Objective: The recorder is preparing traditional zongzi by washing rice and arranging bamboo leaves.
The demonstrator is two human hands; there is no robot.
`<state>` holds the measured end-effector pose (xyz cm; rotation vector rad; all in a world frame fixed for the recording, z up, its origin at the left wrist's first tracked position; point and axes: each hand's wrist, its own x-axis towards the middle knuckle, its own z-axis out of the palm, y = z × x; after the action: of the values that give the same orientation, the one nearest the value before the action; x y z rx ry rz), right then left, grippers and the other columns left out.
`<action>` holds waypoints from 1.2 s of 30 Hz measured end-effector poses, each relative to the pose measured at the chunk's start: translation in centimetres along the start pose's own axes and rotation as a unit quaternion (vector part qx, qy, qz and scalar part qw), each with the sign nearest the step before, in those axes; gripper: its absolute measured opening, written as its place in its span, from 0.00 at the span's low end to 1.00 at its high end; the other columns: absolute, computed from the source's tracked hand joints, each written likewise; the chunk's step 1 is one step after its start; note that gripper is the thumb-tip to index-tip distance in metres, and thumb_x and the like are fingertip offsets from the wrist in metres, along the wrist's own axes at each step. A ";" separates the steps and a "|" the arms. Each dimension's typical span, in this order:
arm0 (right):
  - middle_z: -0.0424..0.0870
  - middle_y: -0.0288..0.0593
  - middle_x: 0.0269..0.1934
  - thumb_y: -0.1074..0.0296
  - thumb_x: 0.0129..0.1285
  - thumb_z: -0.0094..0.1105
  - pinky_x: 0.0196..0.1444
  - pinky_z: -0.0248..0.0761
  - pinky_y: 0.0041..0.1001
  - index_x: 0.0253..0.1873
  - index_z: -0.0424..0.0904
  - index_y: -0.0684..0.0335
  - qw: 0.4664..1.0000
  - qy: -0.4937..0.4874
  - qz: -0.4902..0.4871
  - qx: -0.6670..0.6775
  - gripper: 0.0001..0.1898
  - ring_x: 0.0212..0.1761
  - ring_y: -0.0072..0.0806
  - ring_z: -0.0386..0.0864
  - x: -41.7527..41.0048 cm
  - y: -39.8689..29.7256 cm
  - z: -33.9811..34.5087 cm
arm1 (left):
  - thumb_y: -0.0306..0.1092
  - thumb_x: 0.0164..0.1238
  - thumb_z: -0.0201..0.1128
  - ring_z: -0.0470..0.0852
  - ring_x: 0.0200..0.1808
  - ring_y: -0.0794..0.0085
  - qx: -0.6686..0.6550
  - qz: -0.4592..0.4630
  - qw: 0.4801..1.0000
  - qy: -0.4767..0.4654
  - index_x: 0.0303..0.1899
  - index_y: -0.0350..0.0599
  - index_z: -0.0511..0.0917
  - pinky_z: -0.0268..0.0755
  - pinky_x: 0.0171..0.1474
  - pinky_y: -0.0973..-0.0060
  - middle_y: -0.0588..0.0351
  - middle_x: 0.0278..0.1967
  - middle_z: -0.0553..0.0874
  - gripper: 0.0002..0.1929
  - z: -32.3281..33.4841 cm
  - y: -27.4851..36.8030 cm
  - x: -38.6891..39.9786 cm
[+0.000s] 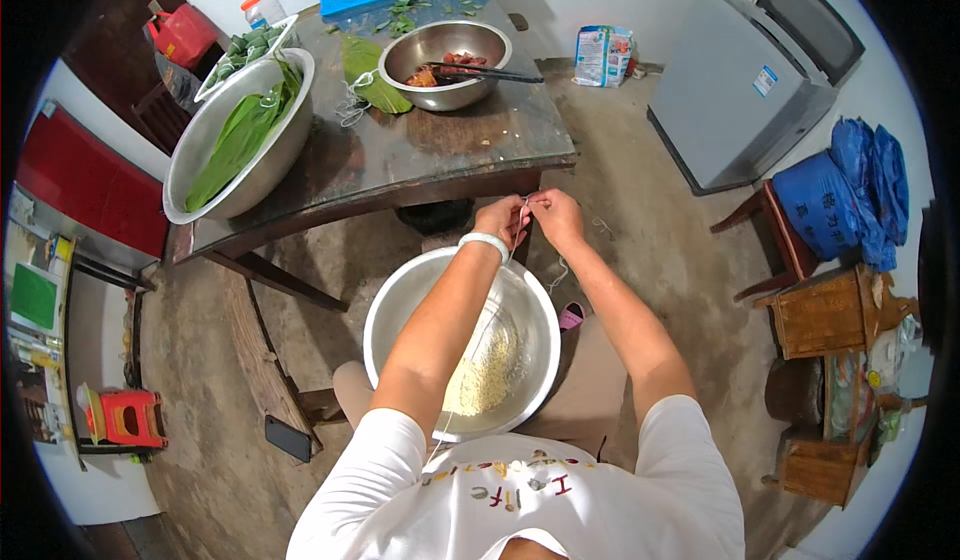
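Observation:
Both hands are raised together just in front of the table's near edge, above the far rim of a large metal basin. Pale grain lies in that basin. A thin white string runs between my left hand, whose wrist bears a pale bangle, and my right hand. The fingertips of both hands pinch the string close together. The string trails down over the basin toward my shirt, and another length hangs beneath my right hand. Whether anything else is inside the left palm, I cannot tell.
On the wooden table stand a metal bowl with meat and chopsticks, a basin of long green leaves, a white basket of wrapped bundles, and loose string. A phone rests on a wooden bench at the left.

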<state>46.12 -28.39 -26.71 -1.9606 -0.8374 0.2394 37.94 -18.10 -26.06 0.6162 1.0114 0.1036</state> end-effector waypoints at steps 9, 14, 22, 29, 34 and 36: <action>0.83 0.44 0.35 0.69 0.56 0.63 0.38 0.73 0.29 0.38 0.82 0.63 0.997 0.063 -0.009 0.039 0.06 0.34 0.31 0.81 -0.4 1.0 1.1 | 0.36 0.56 0.64 0.77 0.24 0.78 0.010 0.002 1.000 0.016 0.23 0.53 0.77 0.68 0.39 0.71 0.68 0.20 0.81 0.06 0.2 0.0 -0.2; 0.82 0.45 0.35 0.67 0.55 0.63 0.38 0.73 0.32 0.37 0.82 0.61 0.996 0.074 0.003 0.059 0.06 0.36 0.36 0.81 -0.5 0.6 0.9 | 0.36 0.58 0.62 0.77 0.24 0.78 0.029 -0.027 0.999 -0.020 0.24 0.53 0.77 0.71 0.37 0.71 0.68 0.20 0.79 0.06 -0.1 0.4 -0.2; 0.81 0.44 0.34 0.70 0.55 0.62 0.38 0.73 0.32 0.37 0.81 0.61 0.994 0.092 -0.008 0.055 0.05 0.35 0.36 0.81 -1.0 0.6 1.0 | 0.35 0.58 0.62 0.76 0.27 0.75 0.004 -0.051 0.997 -0.061 0.25 0.51 0.76 0.73 0.37 0.73 0.67 0.22 0.79 0.05 -0.4 0.3 0.3; 0.82 0.44 0.34 0.71 0.56 0.62 0.38 0.73 0.30 0.36 0.80 0.63 0.990 0.113 -0.013 0.089 0.05 0.34 0.34 0.81 -1.2 0.1 1.2 | 0.27 0.56 0.63 0.79 0.25 0.76 -0.015 -0.043 0.996 -0.071 0.25 0.47 0.76 0.78 0.32 0.76 0.62 0.21 0.81 0.05 -0.4 0.5 0.4; 0.83 0.44 0.32 0.72 0.56 0.62 0.36 0.73 0.29 0.36 0.80 0.64 0.985 0.108 0.012 0.134 0.04 0.32 0.33 0.82 -1.0 0.7 1.5 | 0.25 0.59 0.63 0.81 0.28 0.74 -0.004 -0.020 0.997 -0.071 0.29 0.42 0.77 0.81 0.37 0.74 0.58 0.25 0.82 0.03 -0.6 0.5 0.5; 0.83 0.44 0.32 0.72 0.57 0.62 0.36 0.73 0.29 0.36 0.80 0.64 0.984 0.105 0.022 0.140 0.04 0.32 0.32 0.82 -0.9 0.8 1.7 | 0.26 0.61 0.62 0.80 0.29 0.74 0.019 -0.016 0.997 -0.067 0.31 0.42 0.77 0.80 0.38 0.74 0.58 0.26 0.81 0.02 -0.8 0.5 0.6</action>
<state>45.00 -28.06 -28.41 -1.7074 -0.5897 0.1624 37.73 -17.15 -26.50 0.6326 0.8944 0.0147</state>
